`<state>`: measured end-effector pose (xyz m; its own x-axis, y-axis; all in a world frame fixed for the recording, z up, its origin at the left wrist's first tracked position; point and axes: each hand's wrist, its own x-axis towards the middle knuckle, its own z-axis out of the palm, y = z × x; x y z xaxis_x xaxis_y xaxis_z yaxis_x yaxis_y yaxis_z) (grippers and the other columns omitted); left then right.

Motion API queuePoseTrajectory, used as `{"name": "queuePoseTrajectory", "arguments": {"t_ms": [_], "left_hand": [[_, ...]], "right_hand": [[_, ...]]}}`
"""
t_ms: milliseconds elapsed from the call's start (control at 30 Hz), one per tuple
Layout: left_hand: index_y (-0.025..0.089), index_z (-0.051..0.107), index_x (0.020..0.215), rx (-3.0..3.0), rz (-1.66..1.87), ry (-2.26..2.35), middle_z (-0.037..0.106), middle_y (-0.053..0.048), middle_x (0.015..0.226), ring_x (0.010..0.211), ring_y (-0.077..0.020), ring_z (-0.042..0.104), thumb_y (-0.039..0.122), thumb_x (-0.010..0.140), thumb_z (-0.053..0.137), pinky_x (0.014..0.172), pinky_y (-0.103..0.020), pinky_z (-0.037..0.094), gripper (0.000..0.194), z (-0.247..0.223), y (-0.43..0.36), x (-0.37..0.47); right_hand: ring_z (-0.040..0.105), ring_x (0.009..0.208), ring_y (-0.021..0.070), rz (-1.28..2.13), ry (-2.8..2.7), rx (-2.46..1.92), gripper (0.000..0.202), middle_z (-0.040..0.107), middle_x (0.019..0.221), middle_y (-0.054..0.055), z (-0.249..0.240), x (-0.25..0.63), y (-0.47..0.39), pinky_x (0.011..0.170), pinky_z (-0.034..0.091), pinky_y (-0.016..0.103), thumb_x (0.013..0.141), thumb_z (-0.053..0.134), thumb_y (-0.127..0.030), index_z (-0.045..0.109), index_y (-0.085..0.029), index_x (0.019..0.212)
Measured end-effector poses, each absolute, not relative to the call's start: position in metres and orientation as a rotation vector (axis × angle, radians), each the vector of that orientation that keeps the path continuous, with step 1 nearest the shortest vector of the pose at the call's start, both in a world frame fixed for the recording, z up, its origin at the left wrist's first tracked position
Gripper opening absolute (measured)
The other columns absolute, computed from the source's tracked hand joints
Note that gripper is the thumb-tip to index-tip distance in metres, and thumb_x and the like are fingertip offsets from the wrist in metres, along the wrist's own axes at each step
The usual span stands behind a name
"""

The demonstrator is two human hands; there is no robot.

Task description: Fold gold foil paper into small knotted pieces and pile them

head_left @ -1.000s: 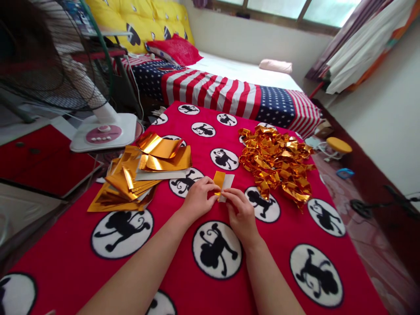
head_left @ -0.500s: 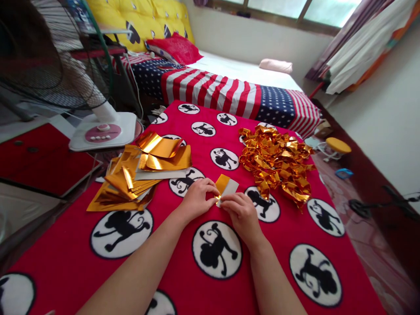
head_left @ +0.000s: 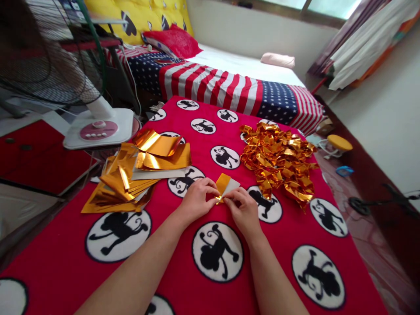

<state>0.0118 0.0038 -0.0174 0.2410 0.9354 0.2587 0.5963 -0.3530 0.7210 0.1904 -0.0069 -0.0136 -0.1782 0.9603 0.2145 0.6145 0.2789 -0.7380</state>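
A small sheet of gold foil paper (head_left: 226, 185), partly folded so its pale back shows on the right, lies on the red cloth between my hands. My left hand (head_left: 201, 197) pinches its near left edge with the fingers closed. At the near right edge, my right hand (head_left: 242, 209) grips the folded paper between thumb and fingertips. The exact fold under the fingertips is hidden. To the left is a stack of flat gold foil sheets (head_left: 126, 181). A heap of folded gold foil pieces (head_left: 278, 159) lies to the right.
The red cloth (head_left: 262, 271) with monkey prints covers the table. A white fan base (head_left: 98, 129) stands beyond its left edge. Behind is a bed (head_left: 213, 85) with a striped and starred cover. A yellow stool (head_left: 339, 142) stands on the floor at right.
My right hand has shifted slightly, and the near edge of the paper now shows more gold by the fingertips. My left hand stays in place. The view has tilted a little.
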Motion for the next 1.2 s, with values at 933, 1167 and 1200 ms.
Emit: {"name": "queuePoseTrajectory", "arguments": {"t_ms": [933,1167,1200], "left_hand": [[0.021,0.076,0.082,2.022,0.966,1.395,0.066,-0.003,0.094,0.092,-0.0185,0.059,0.014,0.073,0.07,0.09,-0.036,0.045,0.013,-0.018,0.0,0.014],[0.021,0.076,0.081,2.013,0.967,1.441,0.066,-0.003,0.094,0.092,-0.0193,0.058,0.017,0.071,0.075,0.089,-0.036,0.045,0.011,-0.019,-0.002,0.016],[0.021,0.076,0.081,2.011,0.97,1.446,0.066,-0.003,0.094,0.092,-0.0192,0.058,0.016,0.071,0.075,0.089,-0.036,0.046,0.011,-0.019,-0.002,0.016]], "right_hand": [[0.057,0.076,0.0158,0.452,-1.976,-1.668,0.008,0.061,0.08,0.0,-0.011,0.177,-0.003,0.064,0.035,0.027,0.08,0.06,-0.019,0.062,-0.022,0.072],[0.056,0.076,0.0157,0.428,-1.982,-1.659,0.009,0.06,0.08,-0.001,-0.014,0.176,-0.003,0.064,0.035,0.027,0.08,0.06,-0.019,0.061,-0.022,0.072],[0.056,0.076,0.0156,0.425,-1.981,-1.657,0.009,0.06,0.081,-0.001,-0.014,0.176,-0.003,0.064,0.035,0.027,0.081,0.059,-0.019,0.061,-0.022,0.072]]}}
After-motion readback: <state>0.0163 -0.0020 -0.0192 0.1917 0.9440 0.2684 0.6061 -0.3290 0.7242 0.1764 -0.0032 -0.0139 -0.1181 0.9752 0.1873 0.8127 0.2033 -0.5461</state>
